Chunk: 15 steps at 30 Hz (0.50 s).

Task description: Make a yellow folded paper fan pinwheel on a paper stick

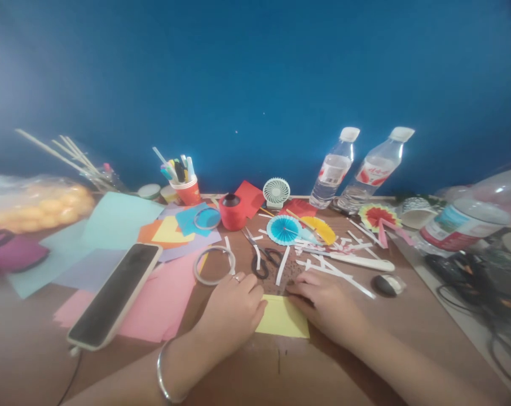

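Observation:
A small sheet of yellow paper (pixel 283 317) lies on the brown table between my hands. At its left edge, my left hand (pixel 232 301) has its fingers curled together and grips the paper. My right hand (pixel 327 301) closes on the paper's right side, fingertips at the far corner. The far edge is partly covered by both hands. Just beyond are scissors (pixel 261 262) with black handles, white paper strips (pixel 283 266), a roll of clear tape (pixel 197 270) and a blue pleated paper fan (pixel 283 230). A white-handled cutter (pixel 361 261) lies behind my right hand.
Left are a phone (pixel 115 296), pink paper (pixel 158 304) and light-blue sheets (pixel 115 217). Farther back stand a pen cup (pixel 189 193), a red spool (pixel 232 213), a small fan (pixel 276 193) and water bottles (pixel 334 169). A mouse-like object (pixel 388 285) and cables (pixel 462 285) lie right.

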Available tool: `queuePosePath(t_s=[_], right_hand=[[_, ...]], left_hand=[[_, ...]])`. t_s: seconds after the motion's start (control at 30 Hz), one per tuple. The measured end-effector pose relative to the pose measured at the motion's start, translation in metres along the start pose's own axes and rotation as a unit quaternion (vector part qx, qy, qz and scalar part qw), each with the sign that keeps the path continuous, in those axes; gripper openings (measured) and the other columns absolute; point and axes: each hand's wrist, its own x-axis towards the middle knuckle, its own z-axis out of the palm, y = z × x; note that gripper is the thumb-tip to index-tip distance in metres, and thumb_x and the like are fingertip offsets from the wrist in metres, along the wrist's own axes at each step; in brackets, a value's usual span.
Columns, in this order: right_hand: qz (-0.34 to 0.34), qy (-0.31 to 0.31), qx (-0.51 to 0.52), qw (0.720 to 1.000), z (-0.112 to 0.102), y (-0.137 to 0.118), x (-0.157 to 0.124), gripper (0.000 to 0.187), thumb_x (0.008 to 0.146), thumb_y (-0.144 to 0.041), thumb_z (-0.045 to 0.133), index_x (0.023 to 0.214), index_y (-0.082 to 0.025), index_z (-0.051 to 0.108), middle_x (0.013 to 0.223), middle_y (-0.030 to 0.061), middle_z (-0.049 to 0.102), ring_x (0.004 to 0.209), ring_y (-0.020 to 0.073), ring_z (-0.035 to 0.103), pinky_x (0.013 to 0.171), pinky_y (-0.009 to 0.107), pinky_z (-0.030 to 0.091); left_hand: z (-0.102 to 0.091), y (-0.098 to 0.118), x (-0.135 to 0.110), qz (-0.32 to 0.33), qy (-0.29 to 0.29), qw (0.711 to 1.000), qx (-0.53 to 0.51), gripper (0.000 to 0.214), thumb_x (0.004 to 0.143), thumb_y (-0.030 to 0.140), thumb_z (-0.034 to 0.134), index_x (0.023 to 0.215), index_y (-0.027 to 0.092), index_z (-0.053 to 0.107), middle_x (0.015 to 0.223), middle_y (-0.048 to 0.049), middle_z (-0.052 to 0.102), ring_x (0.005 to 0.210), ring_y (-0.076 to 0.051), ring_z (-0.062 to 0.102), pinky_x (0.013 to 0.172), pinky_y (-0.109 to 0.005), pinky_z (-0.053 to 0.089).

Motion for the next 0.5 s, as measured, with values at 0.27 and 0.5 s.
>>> queuePosePath(t_s=[0.27,0.5], right_hand=[[-0.006,-0.017,-0.005,1.000,-0.001,0.001,0.000,0.014,0.078,-0.019,0.049,0.072,-0.020,0.061,0.067,0.0010,0.056,0.068,0.0132,0.050,0.061,0.024,0.037],[0.041,-0.033,0.009,0.999,-0.003,-0.007,0.000,0.012,0.076,-0.014,0.050,0.068,-0.019,0.057,0.068,0.0008,0.055,0.069,0.0146,0.049,0.062,0.025,0.037]], left_hand=[[-0.001,-0.011,0.007,-0.054,-0.020,0.976,-0.208,0.012,0.074,0.014,0.048,0.076,0.019,0.058,0.075,0.0004,0.055,0.077,-0.013,0.048,0.069,-0.026,0.038],[0.000,-0.010,0.007,-0.060,-0.023,0.974,-0.215,0.013,0.074,0.012,0.046,0.072,0.019,0.057,0.075,0.0008,0.054,0.077,-0.012,0.047,0.069,-0.025,0.037]])
